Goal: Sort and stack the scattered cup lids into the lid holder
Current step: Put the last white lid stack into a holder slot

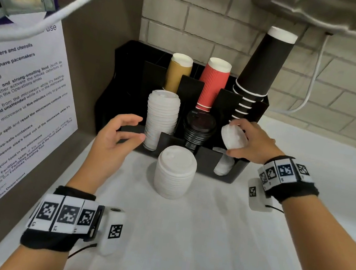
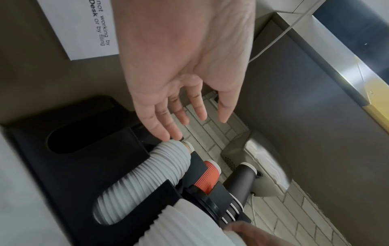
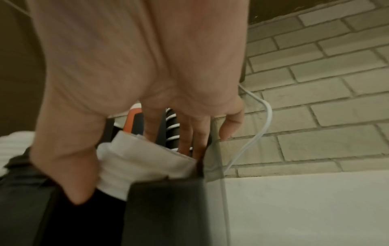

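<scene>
The right hand (image 1: 249, 141) had its grip closed around a small batch of white lids (image 1: 233, 137), tilted, just above the holder's (image 1: 205, 160) right front slot. The left hand (image 1: 114, 138) hung released, fingers loosely spread, beside the tall white stack (image 1: 161, 118) in the left slot. At 6 o'clock from the holder, another lid stack (image 1: 175, 171) stood on the tabletop (image 1: 213, 245).

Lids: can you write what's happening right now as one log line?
right hand: holds small white lids over lid holder right slot | left hand: open, empty | loose white lid stack: on counter
</scene>
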Available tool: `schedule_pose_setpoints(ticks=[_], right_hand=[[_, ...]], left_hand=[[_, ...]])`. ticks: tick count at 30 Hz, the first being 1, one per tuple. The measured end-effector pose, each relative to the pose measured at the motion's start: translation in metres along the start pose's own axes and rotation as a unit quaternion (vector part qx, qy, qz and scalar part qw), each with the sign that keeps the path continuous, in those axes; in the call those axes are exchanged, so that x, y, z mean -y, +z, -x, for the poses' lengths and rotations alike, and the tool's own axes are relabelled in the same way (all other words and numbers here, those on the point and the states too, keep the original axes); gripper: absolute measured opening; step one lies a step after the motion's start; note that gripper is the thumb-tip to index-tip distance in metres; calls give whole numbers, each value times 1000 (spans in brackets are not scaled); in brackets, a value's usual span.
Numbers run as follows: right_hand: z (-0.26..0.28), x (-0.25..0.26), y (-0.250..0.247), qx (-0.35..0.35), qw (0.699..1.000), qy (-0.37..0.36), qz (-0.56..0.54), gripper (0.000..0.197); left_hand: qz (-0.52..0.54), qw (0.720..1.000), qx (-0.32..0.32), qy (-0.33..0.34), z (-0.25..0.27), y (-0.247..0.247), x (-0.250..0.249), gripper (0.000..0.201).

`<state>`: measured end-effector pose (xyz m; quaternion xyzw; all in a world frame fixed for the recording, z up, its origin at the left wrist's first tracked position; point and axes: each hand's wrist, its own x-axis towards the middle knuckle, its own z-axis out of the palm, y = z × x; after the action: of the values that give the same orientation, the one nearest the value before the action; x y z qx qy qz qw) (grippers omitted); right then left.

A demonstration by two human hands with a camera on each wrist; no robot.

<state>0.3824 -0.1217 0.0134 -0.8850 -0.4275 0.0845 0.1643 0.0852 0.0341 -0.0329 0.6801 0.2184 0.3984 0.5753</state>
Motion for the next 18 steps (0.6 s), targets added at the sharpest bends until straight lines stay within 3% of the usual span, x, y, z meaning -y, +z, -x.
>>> schedule_pose_setpoints(ticks=[7,18], right_hand=[[-6,8,28,79,976,8,205,82],[-7,11,40,83,949,-2,305,79]], left_hand=[[-2,1000,8,-3,2,6,0,32],[-9,1000,8,-15,4,5,1,32]])
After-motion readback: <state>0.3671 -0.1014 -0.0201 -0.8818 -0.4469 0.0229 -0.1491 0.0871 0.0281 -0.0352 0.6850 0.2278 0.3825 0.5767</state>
